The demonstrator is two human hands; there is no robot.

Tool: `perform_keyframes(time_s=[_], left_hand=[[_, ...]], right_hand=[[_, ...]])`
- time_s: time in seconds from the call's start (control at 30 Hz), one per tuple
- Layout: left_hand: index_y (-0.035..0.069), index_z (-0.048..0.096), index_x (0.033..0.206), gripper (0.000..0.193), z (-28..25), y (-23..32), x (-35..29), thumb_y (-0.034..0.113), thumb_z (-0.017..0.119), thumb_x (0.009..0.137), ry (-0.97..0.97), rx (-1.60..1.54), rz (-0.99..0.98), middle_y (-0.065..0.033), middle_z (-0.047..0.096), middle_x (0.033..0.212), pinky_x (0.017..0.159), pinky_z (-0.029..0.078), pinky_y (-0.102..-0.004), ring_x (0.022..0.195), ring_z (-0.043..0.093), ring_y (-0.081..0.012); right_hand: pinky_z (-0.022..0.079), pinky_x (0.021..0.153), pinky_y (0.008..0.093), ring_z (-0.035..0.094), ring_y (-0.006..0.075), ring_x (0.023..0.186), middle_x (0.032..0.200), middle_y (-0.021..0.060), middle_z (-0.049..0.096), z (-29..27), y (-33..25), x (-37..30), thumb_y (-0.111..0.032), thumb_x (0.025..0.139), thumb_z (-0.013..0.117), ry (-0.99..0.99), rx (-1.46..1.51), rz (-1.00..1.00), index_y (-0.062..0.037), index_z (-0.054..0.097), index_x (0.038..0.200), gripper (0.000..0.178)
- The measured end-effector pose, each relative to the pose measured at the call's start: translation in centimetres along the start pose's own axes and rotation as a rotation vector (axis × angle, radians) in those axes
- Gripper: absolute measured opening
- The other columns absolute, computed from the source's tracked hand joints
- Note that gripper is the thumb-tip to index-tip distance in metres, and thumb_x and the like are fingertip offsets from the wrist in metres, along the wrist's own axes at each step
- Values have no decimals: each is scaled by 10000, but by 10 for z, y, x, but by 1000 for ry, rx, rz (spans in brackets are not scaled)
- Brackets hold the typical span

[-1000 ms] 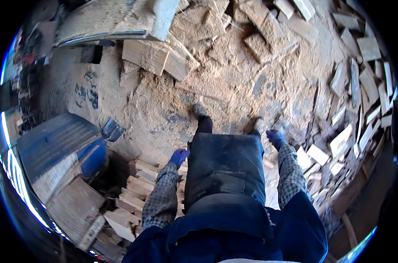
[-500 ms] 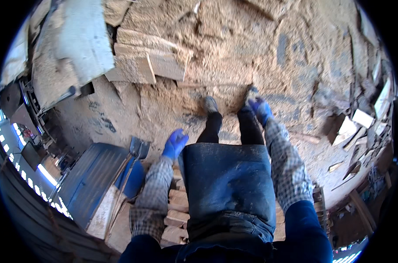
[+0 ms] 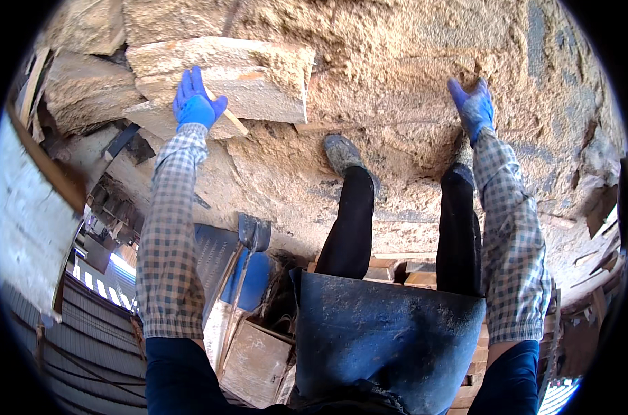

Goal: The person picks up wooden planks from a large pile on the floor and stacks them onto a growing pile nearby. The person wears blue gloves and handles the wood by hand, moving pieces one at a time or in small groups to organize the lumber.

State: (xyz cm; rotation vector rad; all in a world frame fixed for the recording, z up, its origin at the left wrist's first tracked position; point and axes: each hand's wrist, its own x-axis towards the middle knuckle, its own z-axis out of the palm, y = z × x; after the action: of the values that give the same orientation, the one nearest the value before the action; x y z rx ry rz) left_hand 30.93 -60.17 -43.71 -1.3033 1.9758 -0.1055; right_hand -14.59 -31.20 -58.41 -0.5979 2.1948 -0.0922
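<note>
My left hand, in a blue glove, is spread flat with the thumb out. It reaches over a wide pale wooden slab dusted with sawdust; I cannot tell whether it touches the wood. A narrow strip of wood slants down from beside the thumb. My right hand, also gloved in blue, has its thumb and fingers apart above the sawdust-covered ground. Just past its fingertips shows a small dark upright bit, too small to name.
Other rough slabs lie at the far left. A pale sheet rises at the left edge. A shovel and a blue barrel-like thing stand at lower left. Scrap wood lies at right. A dark apron covers my lap.
Both hands have moved forward, the left out over the slab, the right away from my foot. My legs are wider apart, and the view has shifted.
</note>
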Motion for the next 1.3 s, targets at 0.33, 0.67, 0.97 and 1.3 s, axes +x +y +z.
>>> perform_keyframes(time_s=[0.33, 0.67, 0.97, 1.3], left_hand=[[38, 453, 1302, 742, 47, -9, -15, 465, 695, 746, 325, -180, 131, -183, 459, 1316, 1036, 321, -475, 1239, 411, -339], [88, 623, 1023, 415, 66, -10, -37, 415, 649, 767, -20, 71, 445, -147, 604, 1044, 974, 358, -479, 1030, 543, -304], [107, 582, 1087, 376, 71, -40, -79, 254, 715, 766, -589, 339, 724, -107, 593, 1032, 943, 403, -439, 1060, 543, -285], [219, 468, 1352, 731, -55, 96, -6, 332, 781, 702, 147, 112, 952, -111, 397, 1425, 1148, 213, -469, 1322, 363, -288]], right_hand=[[439, 769, 267, 553, 143, 869, 1005, 59, 634, 23, 32, 26, -432, 782, 751, 53, 556, 227, 33, 608, 1156, 614], [457, 736, 319, 569, 181, 763, 820, 93, 656, 72, 4, -18, -558, 735, 727, -75, 392, 140, 25, 655, 898, 610], [454, 734, 290, 555, 137, 848, 993, 7, 643, 57, -4, -7, -516, 744, 746, -342, 689, 237, -37, 607, 1189, 668], [463, 835, 314, 609, 215, 907, 978, 125, 669, 52, 8, -5, -499, 696, 788, -247, 335, 185, 51, 634, 1077, 686]])
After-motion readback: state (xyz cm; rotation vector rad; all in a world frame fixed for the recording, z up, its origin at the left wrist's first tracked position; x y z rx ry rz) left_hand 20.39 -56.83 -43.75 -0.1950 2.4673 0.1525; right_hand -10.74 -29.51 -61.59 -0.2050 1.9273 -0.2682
